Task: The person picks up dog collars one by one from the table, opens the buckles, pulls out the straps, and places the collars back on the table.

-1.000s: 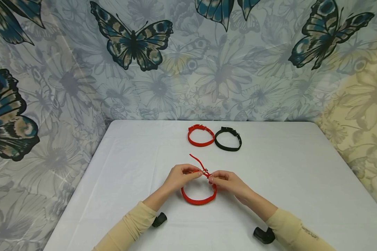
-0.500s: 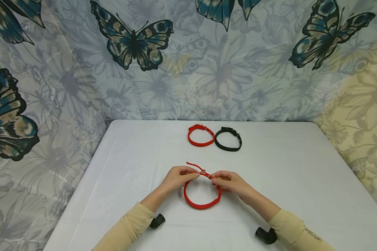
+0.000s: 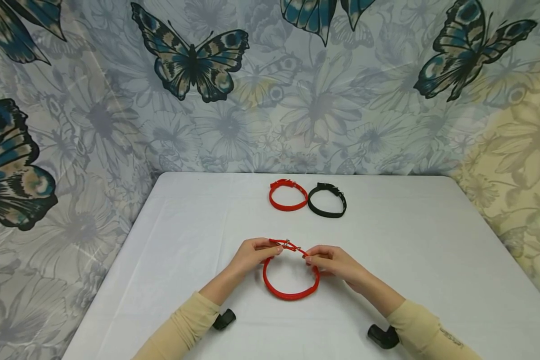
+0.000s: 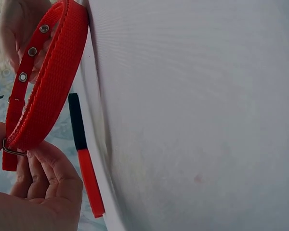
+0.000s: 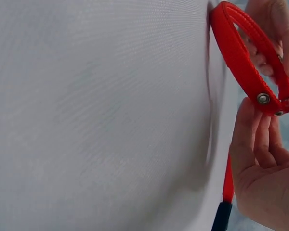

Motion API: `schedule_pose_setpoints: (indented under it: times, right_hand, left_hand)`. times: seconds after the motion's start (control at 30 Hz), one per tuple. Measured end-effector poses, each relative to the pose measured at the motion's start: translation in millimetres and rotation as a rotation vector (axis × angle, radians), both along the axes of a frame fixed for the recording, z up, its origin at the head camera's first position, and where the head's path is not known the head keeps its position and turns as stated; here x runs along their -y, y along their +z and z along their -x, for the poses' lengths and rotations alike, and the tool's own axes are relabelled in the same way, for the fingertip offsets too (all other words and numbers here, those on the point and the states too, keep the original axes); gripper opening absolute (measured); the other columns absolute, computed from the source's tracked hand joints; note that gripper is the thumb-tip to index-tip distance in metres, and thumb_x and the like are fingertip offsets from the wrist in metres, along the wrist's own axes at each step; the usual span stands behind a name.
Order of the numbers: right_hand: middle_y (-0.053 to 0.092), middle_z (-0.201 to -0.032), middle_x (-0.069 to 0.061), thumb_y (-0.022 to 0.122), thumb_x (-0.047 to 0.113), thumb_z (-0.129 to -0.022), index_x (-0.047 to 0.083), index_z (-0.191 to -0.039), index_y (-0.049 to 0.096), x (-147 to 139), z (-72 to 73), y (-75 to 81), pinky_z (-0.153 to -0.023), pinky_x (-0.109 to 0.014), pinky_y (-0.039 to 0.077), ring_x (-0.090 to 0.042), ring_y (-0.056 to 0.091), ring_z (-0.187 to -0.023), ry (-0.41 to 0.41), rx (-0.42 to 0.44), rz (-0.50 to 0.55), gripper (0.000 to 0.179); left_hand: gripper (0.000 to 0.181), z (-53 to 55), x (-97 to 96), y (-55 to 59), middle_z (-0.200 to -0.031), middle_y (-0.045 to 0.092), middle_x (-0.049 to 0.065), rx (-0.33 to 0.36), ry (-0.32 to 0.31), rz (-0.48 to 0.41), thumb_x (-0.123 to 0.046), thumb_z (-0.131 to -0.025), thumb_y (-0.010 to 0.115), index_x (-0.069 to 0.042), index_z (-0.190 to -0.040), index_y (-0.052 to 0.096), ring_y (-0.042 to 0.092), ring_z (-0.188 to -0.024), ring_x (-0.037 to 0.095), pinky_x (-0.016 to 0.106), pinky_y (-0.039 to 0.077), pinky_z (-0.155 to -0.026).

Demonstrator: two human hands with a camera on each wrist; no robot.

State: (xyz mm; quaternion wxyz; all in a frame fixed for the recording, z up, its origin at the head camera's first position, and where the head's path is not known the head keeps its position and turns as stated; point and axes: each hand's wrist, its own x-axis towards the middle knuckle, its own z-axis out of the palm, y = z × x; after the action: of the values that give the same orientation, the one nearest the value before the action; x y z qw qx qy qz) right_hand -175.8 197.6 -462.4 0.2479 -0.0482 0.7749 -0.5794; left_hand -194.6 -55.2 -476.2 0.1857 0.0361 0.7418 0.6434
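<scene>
One round collar (image 3: 290, 296) of ribbed red webbing, held well in from the far edge of the table (image 3: 400, 240): my left hand (image 3: 254, 257) pinches it beside a metal ring (image 4: 13, 153), my right hand (image 3: 335, 262) near an eyelet (image 5: 263, 98).

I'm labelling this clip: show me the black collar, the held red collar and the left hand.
Black collar (image 3: 327, 215), head view, near part of the band.
Held red collar (image 3: 290, 296), head view, near curve of the band.
Left hand (image 3: 250, 255), head view, back of the hand.
</scene>
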Motion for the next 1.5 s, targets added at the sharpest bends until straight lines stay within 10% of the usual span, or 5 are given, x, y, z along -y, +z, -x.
schedule_pose_setpoints:
  times: [1.5]
  right_hand:
    - [0.054,-0.084,-0.014,0.065,0.033,-0.094,0.007,-0.119,0.065,5,10.5,11.7,-0.07,-0.035,0.05,-0.02,0.051,-0.073,0.006,-0.077,0.012,0.036]
  left_hand:
    - [0.026,-4.1,-5.3,10.9,-0.087,0.072,0.002,-0.065,-0.056,-0.013,-0.027,-0.087,0.075,-0.007,-0.102,0.072,0.059,-0.075,0.011,0.03,0.047,-0.068]
